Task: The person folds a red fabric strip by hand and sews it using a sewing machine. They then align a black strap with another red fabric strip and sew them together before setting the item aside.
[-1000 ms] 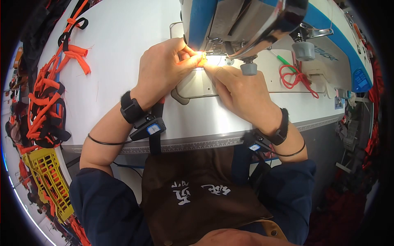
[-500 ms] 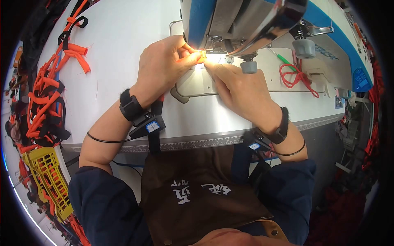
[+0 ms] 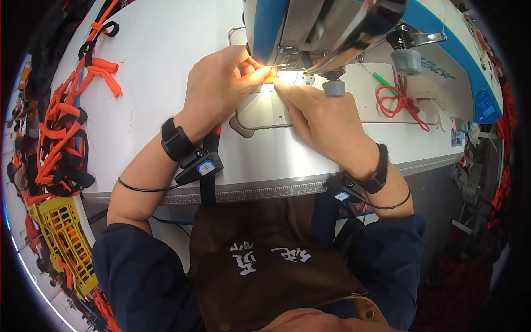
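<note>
Facing a blue-and-white sewing machine (image 3: 470, 72), its partly legible lettering ending "CK", we wear a brown apron (image 3: 271, 238) printed with white characters. Our right hand (image 3: 326, 119) bunches its fingers, holding what we cannot tell; beside it, our left hand's (image 3: 218, 83) grip pinches a small glare-lit yellow-orange piece (image 3: 271, 75) beneath the machine.

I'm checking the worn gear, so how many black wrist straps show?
2: one strap on the wrist of the left hand, another strap on the wrist of the right hand. Neither seems hidden.
</note>
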Demonstrator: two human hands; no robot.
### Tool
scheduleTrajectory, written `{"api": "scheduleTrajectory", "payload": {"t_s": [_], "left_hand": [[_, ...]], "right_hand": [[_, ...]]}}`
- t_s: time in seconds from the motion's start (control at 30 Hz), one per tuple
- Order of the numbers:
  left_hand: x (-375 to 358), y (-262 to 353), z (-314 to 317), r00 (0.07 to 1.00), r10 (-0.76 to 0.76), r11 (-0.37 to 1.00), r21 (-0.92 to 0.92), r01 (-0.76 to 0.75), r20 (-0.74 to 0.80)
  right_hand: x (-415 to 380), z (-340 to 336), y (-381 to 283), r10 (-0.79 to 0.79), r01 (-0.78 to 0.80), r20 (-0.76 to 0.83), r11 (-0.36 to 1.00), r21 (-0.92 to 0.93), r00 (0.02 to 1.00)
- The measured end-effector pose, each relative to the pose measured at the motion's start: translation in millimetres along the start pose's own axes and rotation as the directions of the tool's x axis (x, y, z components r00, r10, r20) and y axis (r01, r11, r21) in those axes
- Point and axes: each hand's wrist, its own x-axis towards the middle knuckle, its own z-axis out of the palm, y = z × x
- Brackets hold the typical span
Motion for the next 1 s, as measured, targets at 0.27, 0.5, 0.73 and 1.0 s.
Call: {"api": "scheduleTrajectory", "payload": {"t_s": [0.27, 0.5, 0.73, 1.0], "left_hand": [[-0.2, -8.5, 3.7, 0.991, 0.128, 0.991, 0.025, -0.128, -0.029], [2.7, -20.4, 9.6, 0.983, 0.177, 0.984, -0.016, -0.177, -0.041], [4.2, -22.7, 11.4, 0.979, 0.195, 0.98, -0.015, -0.196, -0.06], [4.6, -23.7, 12.3, 0.98, 0.187, 0.981, -0.034, -0.189, -0.065]], "right_hand": [[2.6, 0.0, 2.1, -0.057, 0.058, -0.047, 0.998, 0.016, 0.997], [-0.5, -0.6, 2.9, -0.034, 0.034, -0.024, 0.999, 0.014, 0.999], [-2.9, -4.3, 2.2, 0.045, -0.047, 0.054, 0.998, 0.034, 0.998], [-3.2, -4.4, 3.0, 0.048, -0.049, 0.075, 0.999, 0.016, 0.996]]}}
